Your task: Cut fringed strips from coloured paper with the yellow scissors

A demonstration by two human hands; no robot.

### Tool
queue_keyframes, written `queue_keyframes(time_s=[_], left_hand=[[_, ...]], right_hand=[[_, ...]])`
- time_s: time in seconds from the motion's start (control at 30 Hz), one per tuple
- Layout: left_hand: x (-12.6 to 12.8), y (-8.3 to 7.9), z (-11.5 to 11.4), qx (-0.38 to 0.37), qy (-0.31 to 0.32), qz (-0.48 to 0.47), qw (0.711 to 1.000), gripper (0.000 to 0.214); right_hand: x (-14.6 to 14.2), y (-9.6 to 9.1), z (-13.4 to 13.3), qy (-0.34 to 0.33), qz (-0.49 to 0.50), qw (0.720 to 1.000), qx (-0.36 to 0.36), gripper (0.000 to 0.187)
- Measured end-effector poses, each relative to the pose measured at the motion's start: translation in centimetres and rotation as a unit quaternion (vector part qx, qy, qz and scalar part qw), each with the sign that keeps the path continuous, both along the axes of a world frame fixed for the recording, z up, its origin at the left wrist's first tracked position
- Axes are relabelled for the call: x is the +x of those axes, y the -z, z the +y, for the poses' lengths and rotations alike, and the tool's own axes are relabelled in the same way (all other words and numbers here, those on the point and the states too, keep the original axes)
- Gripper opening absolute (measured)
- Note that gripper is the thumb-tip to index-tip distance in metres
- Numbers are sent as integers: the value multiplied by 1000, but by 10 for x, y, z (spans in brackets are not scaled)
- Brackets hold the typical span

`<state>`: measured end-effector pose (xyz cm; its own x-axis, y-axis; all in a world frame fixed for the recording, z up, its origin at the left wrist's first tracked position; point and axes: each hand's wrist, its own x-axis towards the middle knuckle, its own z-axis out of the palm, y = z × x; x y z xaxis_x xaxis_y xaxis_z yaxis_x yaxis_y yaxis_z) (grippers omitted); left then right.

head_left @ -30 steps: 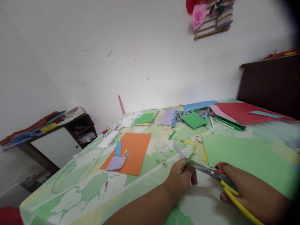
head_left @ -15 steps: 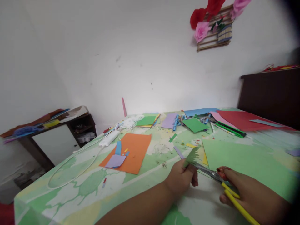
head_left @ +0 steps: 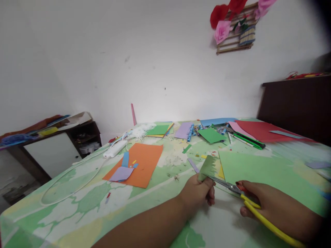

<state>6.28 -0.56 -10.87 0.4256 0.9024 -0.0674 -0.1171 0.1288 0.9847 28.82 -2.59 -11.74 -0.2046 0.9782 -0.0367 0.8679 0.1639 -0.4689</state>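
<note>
My left hand pinches a small piece of green paper by its lower edge. Along its right side the paper is cut into a jagged, toothed fringe. My right hand is closed around a pair of scissors with yellow handles and a bit of red at the grip. The metal blades reach left to the paper, close beside my left fingers. Whether the blades are parted is hard to make out. A large light green sheet lies flat behind my right hand.
On the patterned tablecloth lies an orange sheet with purple and blue scraps. Behind it sit a white power strip and tangled white string. A green box cutter lies near red paper at the back right.
The green paper has turned so more of its face and toothed edge shows. The scissors stay at its lower edge. The whole view has shifted slightly.
</note>
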Motion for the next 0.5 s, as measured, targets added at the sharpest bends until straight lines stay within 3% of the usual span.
queue_keyframes(time_s=[0.23, 0.5], left_hand=[[-1, 4, 3, -12, 9, -23, 1000, 49], [-1, 2, 5, 24, 6, -38, 999, 46]], right_hand=[[2, -4, 2, -13, -9, 1000, -25, 31], [10, 12, -2, -7, 7, 998, 63, 53]])
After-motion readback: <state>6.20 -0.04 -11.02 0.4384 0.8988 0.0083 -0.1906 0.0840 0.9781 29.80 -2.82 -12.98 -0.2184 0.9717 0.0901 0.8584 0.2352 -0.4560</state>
